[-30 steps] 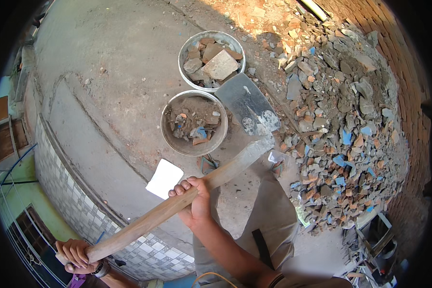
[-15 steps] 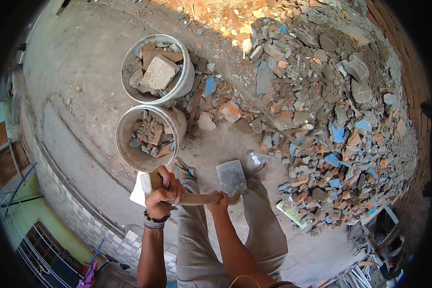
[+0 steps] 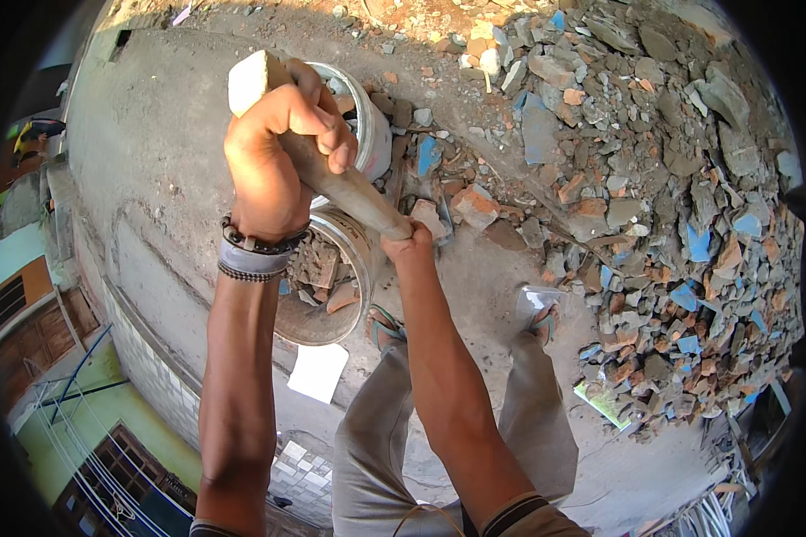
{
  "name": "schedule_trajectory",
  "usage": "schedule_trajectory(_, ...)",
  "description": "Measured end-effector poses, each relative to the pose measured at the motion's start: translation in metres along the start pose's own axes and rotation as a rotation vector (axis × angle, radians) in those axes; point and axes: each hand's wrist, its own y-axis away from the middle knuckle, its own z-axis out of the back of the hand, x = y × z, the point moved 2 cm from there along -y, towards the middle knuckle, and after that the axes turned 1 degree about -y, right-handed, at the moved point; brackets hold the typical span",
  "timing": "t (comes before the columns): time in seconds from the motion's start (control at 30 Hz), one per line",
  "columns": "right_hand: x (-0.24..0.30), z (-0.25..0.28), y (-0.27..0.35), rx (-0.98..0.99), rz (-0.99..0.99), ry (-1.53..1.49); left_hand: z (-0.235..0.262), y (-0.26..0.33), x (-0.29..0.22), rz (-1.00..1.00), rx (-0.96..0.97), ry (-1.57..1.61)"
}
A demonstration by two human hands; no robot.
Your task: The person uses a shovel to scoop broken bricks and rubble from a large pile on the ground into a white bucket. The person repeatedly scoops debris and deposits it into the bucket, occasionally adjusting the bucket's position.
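Note:
Both arms reach out over the ground, gripping a hoe by its thick wooden handle [image 3: 360, 199]. My left hand [image 3: 273, 148] is wrapped around the handle near its pale butt end, in front of the far bucket. Lower down and to the right, my right hand [image 3: 409, 243] is closed around the same handle. The hoe's blade is mostly hidden beyond the right hand. Under my left forearm stands the near bucket [image 3: 364, 277] with broken rubble in it. The far white bucket [image 3: 373, 134] is largely covered by the left hand and handle.
A large heap of rubble [image 3: 654, 224], with brick, concrete and blue-painted pieces, spreads over the right side. Loose brick chunks [image 3: 475, 208] lie beside the buckets. A white sheet [image 3: 318, 373] rests near my sandalled foot [image 3: 386, 328]. A low tiled wall [image 3: 157, 349] runs along the left.
Both hands have lifted the hoe and carried it forward, the left hand also leftward. The blade, plainly seen between my legs before, is now mostly out of sight. The view has shifted slightly.

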Motion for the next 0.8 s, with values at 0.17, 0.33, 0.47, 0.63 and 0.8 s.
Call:
schedule_trajectory(0.17,0.003,-0.001,0.018,0.12,-0.036,0.132,-0.027,0.069,-0.013,-0.176,-0.16,0.013)
schedule_trajectory(0.33,0.024,0.046,0.09,0.13,-0.363,-0.039,-0.096,0.186,0.012,-0.129,-0.039,-0.161)
schedule_trajectory(0.47,0.013,0.066,0.143,0.058,-0.374,-0.025,-0.122,0.212,-0.013,-0.166,-0.077,-0.117)
schedule_trajectory(0.63,-0.038,0.073,0.213,0.057,-0.18,-0.006,-0.124,0.242,-0.098,-0.202,-0.107,-0.014)
schedule_trajectory(0.8,-0.125,0.075,0.297,0.078,0.103,0.172,-0.082,0.302,-0.184,-0.284,-0.258,0.021)
